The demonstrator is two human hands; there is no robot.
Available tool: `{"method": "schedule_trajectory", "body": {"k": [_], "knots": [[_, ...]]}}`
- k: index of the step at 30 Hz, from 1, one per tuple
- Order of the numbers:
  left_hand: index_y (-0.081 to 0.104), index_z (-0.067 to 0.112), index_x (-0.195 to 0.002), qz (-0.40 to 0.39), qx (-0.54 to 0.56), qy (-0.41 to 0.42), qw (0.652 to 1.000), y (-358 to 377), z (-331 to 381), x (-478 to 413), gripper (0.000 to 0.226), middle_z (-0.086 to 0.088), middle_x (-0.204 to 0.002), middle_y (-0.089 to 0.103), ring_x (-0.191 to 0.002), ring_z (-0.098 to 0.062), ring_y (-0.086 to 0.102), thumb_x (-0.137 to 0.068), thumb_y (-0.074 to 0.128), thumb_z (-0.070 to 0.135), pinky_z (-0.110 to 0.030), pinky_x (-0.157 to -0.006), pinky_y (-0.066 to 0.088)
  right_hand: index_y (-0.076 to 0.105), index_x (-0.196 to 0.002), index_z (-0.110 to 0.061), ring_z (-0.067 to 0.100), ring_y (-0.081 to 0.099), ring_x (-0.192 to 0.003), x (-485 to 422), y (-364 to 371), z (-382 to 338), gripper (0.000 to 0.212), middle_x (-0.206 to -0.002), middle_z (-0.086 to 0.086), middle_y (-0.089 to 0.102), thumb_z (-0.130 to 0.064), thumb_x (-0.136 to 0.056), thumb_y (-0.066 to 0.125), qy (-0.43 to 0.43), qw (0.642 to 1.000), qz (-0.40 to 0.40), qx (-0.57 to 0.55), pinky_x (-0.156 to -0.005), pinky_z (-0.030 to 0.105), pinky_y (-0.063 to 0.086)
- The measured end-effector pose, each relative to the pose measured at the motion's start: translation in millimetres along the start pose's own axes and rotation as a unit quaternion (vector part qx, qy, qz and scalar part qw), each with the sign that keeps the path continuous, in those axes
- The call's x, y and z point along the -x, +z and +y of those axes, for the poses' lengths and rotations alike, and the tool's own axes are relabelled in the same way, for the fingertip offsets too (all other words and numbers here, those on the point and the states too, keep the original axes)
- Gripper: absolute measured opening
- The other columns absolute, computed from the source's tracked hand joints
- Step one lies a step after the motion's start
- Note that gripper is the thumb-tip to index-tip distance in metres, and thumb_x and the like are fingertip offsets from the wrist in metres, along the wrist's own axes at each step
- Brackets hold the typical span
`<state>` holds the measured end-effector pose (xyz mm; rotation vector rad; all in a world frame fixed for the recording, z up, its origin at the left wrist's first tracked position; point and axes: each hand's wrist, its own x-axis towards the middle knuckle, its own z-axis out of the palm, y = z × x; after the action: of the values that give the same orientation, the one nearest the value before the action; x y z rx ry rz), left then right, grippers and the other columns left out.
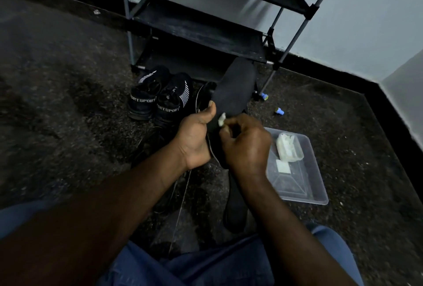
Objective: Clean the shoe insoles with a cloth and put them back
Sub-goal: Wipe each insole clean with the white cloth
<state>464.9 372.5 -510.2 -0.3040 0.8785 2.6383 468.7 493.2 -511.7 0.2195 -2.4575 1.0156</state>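
Observation:
My left hand (196,137) grips the heel end of a black insole (235,86), which points up and away from me. My right hand (245,146) pinches a small white cloth (222,119) against the insole's near part. A second black insole (235,205) lies on the floor under my right forearm. Two black sport shoes (158,98) with white lettering stand side by side on the floor beyond my left hand. Another dark shoe (203,95) sits partly hidden behind the held insole.
A clear plastic tray (306,189) on the floor to the right holds a packet of white wipes (289,147). A black shoe rack (206,25) stands against the wall ahead. Two small blue caps (279,110) lie on the dark carpet. My knees in blue jeans are at the bottom.

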Motion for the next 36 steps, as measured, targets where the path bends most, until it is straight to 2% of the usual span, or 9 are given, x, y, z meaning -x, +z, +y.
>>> {"method": "schedule_trajectory", "body": {"k": [2,6,9,12,19,24,29,34,36], "knots": [[0.053,0.01,-0.149,-0.001,-0.006,0.0,1.0,-1,-1,0,0.054,-0.013,-0.146,0.059,-0.116,-0.025,0.067,-0.108,0.042,0.043,-0.034,-0.088,0.06,0.077,-0.083,-0.02,0.017,0.069,-0.072,-1,0,-3,0.01,-0.08,-0.001,0.075,-0.018,-0.077,0.07,0.027,1.0,0.003,-0.002,-0.068,0.033,0.053],[0.061,0.007,-0.139,0.025,-0.01,0.011,1.0,-4,-2,-3,0.051,-0.009,-0.121,0.072,-0.101,-0.02,0.074,-0.106,0.048,0.043,-0.03,-0.08,0.061,0.078,-0.086,-0.023,0.004,0.068,-0.071,14,0,-19,0.01,-0.078,-0.009,0.075,-0.016,-0.081,0.074,0.039,0.995,-0.073,-0.062,-0.066,0.02,0.052],[0.057,0.007,-0.144,0.02,-0.01,0.002,1.0,1,-6,-2,0.054,-0.011,-0.132,0.068,-0.108,-0.021,0.071,-0.106,0.046,0.044,-0.032,-0.085,0.06,0.074,-0.081,-0.021,0.012,0.066,-0.069,9,-2,-15,0.006,-0.076,-0.005,0.073,-0.016,-0.078,0.073,-0.01,0.999,-0.033,-0.019,-0.065,0.029,0.05],[0.055,0.011,-0.147,0.021,-0.01,0.002,1.0,2,-8,-2,0.053,-0.01,-0.14,0.063,-0.109,-0.021,0.07,-0.107,0.046,0.043,-0.032,-0.087,0.06,0.07,-0.079,-0.018,0.019,0.064,-0.07,3,0,-7,0.003,-0.076,-0.001,0.071,-0.017,-0.077,0.07,0.004,1.0,0.018,0.013,-0.066,0.031,0.045],[0.057,0.013,-0.145,0.039,-0.007,0.016,0.999,-2,-7,-2,0.05,-0.011,-0.144,0.062,-0.12,-0.023,0.066,-0.107,0.047,0.042,-0.035,-0.094,0.056,0.074,-0.088,-0.023,0.016,0.067,-0.075,18,-1,-14,0.008,-0.081,-0.005,0.073,-0.023,-0.081,0.069,-0.015,0.998,-0.053,0.001,-0.068,0.032,0.051],[0.054,0.017,-0.148,0.03,0.002,0.019,0.999,2,-10,-4,0.047,-0.011,-0.144,0.062,-0.131,-0.029,0.061,-0.108,0.044,0.041,-0.042,-0.099,0.056,0.074,-0.086,-0.023,0.02,0.07,-0.08,-10,-11,8,0.004,-0.083,-0.001,0.076,-0.025,-0.084,0.072,0.106,0.994,-0.003,0.037,-0.067,0.027,0.044],[0.056,0.014,-0.146,0.047,-0.01,0.026,0.999,1,-4,-3,0.049,-0.01,-0.143,0.063,-0.127,-0.027,0.063,-0.108,0.044,0.043,-0.039,-0.1,0.055,0.075,-0.084,-0.025,0.017,0.069,-0.076,8,-7,-5,0.005,-0.082,-0.005,0.075,-0.026,-0.08,0.074,-0.026,0.997,-0.067,0.026,-0.068,0.031,0.05],[0.057,0.015,-0.144,0.033,-0.006,0.023,0.999,8,-5,2,0.047,-0.013,-0.139,0.064,-0.107,-0.024,0.071,-0.109,0.041,0.041,-0.036,-0.085,0.062,0.075,-0.085,-0.023,0.022,0.071,-0.079,-15,-12,14,0.008,-0.08,-0.002,0.076,-0.03,-0.083,0.07,0.114,0.991,-0.022,0.062,-0.07,0.034,0.054],[0.056,0.013,-0.145,0.039,-0.016,0.025,0.999,7,-3,2,0.049,-0.015,-0.14,0.064,-0.107,-0.025,0.07,-0.108,0.041,0.042,-0.036,-0.086,0.062,0.074,-0.084,-0.022,0.018,0.07,-0.076,-9,-12,12,0.006,-0.078,-0.004,0.075,-0.027,-0.084,0.071,0.115,0.992,-0.028,0.039,-0.069,0.033,0.054]]}}
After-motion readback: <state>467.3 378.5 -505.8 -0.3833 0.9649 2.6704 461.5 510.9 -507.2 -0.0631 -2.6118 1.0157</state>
